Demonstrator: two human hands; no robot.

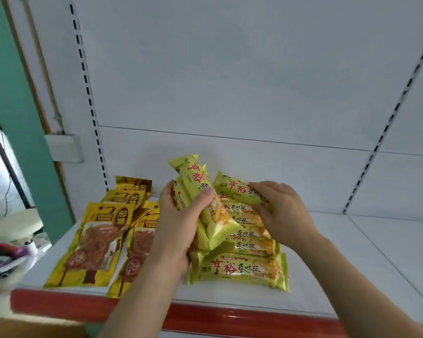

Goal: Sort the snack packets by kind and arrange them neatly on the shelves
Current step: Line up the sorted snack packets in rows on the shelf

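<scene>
A row of several yellow-green egg-crisp packets (239,270) lies on the white shelf (339,259), stacked front to back. My left hand (178,223) grips a bundle of the same yellow-green packets (196,181), tilted upright above the row's left end. My right hand (278,206) holds one more yellow-green packet (235,189) at the back of the row. To the left lie several gold packets with brown meat pictures (93,242), overlapping in two columns.
The shelf has a red front edge strip (205,315) and a white back panel with slotted uprights (93,118). The shelf's right half (376,240) is bare. A teal wall (15,118) and blurred clutter (8,254) lie at the left.
</scene>
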